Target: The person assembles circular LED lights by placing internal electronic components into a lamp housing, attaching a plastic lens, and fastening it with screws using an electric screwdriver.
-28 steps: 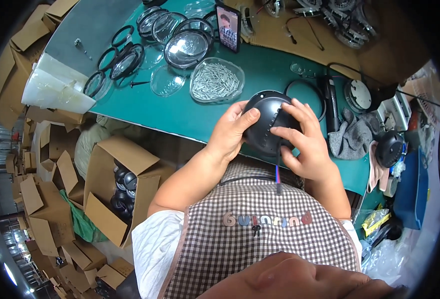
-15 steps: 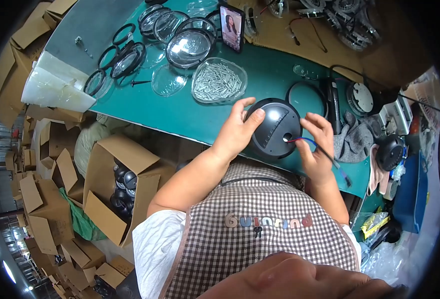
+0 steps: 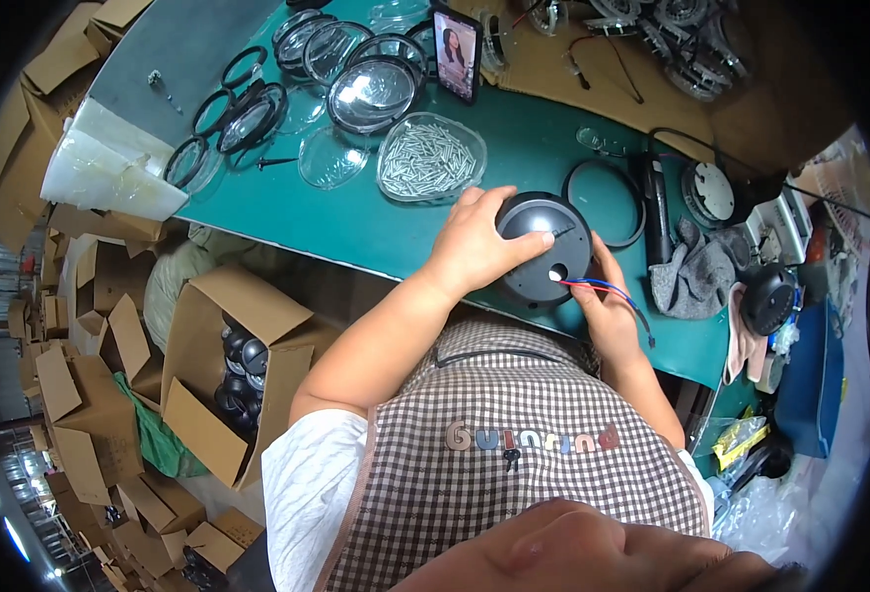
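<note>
A round black lamp-like housing [image 3: 545, 219] is held over the near edge of the green bench, its domed face up. My left hand [image 3: 482, 242] grips its left side, thumb stretched across the face and fingers at the far rim. On the right rim my right hand [image 3: 608, 296] has closed, some fingertips hidden behind the housing. Red and blue wires [image 3: 615, 287] come out of a small hole near the rim and pass by my right thumb, ending in a dark connector [image 3: 651, 341]. Just beyond the housing stands a clear dish of screws [image 3: 433, 160].
Behind lie clear round covers [image 3: 376, 94], black rings [image 3: 604, 204] and a propped phone [image 3: 457, 54]. To the right are a black handheld tool [image 3: 658, 212], a grey cloth glove [image 3: 693, 271] and another black housing [image 3: 767, 299]. Open cardboard boxes [image 3: 206, 431] crowd the left floor.
My left thumb has slid further across the housing's face. My right hand has come in from the wires to the rim, and the housing has turned slightly.
</note>
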The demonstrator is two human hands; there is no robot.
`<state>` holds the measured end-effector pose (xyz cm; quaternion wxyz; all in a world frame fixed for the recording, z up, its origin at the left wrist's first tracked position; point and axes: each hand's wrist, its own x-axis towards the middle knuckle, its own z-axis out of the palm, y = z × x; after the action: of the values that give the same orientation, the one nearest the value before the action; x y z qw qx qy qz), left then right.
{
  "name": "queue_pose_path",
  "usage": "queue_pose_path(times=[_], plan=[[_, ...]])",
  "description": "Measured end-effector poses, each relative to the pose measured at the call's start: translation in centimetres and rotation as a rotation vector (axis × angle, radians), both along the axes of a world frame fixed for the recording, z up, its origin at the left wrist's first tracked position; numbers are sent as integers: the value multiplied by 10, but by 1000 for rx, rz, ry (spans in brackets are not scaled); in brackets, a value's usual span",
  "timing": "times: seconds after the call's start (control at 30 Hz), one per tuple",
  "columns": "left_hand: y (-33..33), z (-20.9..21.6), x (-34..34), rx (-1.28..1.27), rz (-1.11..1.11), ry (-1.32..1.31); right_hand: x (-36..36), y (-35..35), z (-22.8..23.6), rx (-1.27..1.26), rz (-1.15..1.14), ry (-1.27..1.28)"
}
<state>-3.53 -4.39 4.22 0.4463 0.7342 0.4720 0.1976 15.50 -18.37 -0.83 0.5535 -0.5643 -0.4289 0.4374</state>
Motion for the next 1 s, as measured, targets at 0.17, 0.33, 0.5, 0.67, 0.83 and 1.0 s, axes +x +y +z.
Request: queue_pose_path(times=[0.17,0.33,0.5,0.67,0.83,1.0], plan=[[-1,-4,5,102,4,-22,-4,3,12,-29,-14,175],[-2,2,-7,32,-99,-100,-5,3,20,118,-4,202],[-10,-22,-9,-594,-75,-847,-2,15,29,404,165,316],[-31,-26,-4,-762,-90,-936,-19,27,26,381,213,279],[-40,-32,-7,-306,-122,-741,-26,30,37,162,298,610],[-33,-13,-16,-69,-267,-609,-26,32,31,74,275,978]])
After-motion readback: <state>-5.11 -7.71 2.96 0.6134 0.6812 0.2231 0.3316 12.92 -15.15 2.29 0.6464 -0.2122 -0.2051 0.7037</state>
